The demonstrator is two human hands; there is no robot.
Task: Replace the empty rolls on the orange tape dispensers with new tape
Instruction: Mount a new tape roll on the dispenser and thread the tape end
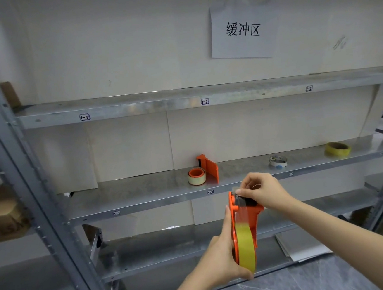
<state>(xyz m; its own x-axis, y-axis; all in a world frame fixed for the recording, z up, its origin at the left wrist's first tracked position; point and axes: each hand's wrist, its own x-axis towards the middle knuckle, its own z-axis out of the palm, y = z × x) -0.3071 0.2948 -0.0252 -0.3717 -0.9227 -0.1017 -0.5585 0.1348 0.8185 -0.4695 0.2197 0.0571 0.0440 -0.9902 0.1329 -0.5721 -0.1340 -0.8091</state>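
1. step in hand: threading. the left hand (223, 250) is wrapped around the orange tape dispenser (243, 224), held in the air in front of the middle shelf (144, 197), fingers curled shut about the new yellow roll (245, 245) already seated on it.
2. the right hand (262, 190) pinches the loose clear tape end at the dispenser's head, thumb and forefinger closed on the film, the other fingers loosely bent.
3. next move, as judged: the tape end needs drawing over the roller and up to the cutter edge, kept flat so that it does not fold back on itself; whether it has passed the roller cannot be told.
4. count, dispensers: two orange ones, the one in hand and a second dispenser (208, 168) lying on the middle shelf.
5. count, rolls on that shelf: one cream roll with an orange core (196, 176) touching the second dispenser, one yellowish roll (337, 149) far right, and a small white-and-blue roll (278, 161) between, its kind unclear.
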